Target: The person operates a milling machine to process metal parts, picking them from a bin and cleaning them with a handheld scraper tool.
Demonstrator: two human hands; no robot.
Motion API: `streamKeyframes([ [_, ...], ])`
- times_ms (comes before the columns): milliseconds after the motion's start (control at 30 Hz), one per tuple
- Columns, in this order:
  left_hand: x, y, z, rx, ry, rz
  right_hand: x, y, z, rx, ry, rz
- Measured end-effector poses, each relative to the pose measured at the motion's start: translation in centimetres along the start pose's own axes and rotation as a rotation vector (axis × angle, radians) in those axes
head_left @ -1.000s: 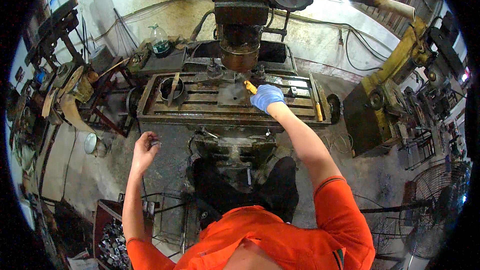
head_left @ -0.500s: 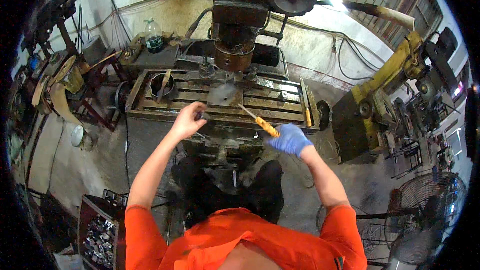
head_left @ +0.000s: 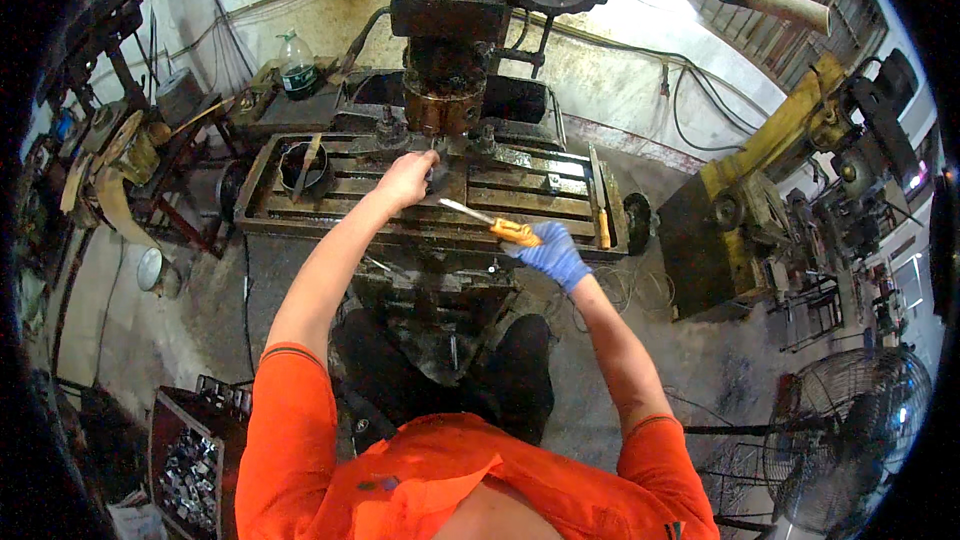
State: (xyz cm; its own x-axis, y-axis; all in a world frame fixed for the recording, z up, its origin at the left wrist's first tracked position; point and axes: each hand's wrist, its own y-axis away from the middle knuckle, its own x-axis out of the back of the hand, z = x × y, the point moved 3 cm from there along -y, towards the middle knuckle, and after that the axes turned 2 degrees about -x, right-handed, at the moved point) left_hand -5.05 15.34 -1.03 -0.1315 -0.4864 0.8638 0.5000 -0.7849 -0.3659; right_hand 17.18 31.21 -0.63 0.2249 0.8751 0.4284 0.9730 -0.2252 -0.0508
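My bare left hand (head_left: 406,180) reaches over the machine's slotted table (head_left: 350,202), just below the dark spindle head (head_left: 443,110). Its fingers are bent together at the fingertips; what they hold, if anything, I cannot make out. A blurred grey patch shows beside the fingers. My right hand (head_left: 556,256), in a blue glove, is closed round the yellow handle of a slim metal-bladed tool (head_left: 515,232). The tool is held above the table's front edge, its blade pointing left and away from me, the tip close to my left hand.
A black pot (head_left: 303,170) with a brush-like stick stands on the table's left end. A long yellow-handled file (head_left: 603,225) lies at the right end. Behind stands a clear bottle (head_left: 297,65). A box of metal pieces (head_left: 190,470) and a fan (head_left: 835,440) flank me.
My left hand has moved forward and right, toward the spindle, and its fingers have drawn together. The right hand has shifted left with the yellow-handled tool. The view has shifted slightly.
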Motion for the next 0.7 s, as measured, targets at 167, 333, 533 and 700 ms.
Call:
streamKeyframes([
  [167,-0.5,-0.2,0.4,0.005,0.032,0.010,-3.0,-1.4,12.4,-0.313,0.550,-0.015],
  [333,0.0,0.4,0.1,0.048,0.039,0.020,-3.2,1.8,10.7,-0.412,0.457,0.062],
  [533,-0.5,-0.7,0.0,0.020,0.075,0.014,0.0,5.8,6.2,-0.376,0.230,0.132],
  [700,-0.1,-0.2,1.0,0.095,-0.185,0.074,2.7,10.0,9.6,-0.418,0.124,0.221],
])
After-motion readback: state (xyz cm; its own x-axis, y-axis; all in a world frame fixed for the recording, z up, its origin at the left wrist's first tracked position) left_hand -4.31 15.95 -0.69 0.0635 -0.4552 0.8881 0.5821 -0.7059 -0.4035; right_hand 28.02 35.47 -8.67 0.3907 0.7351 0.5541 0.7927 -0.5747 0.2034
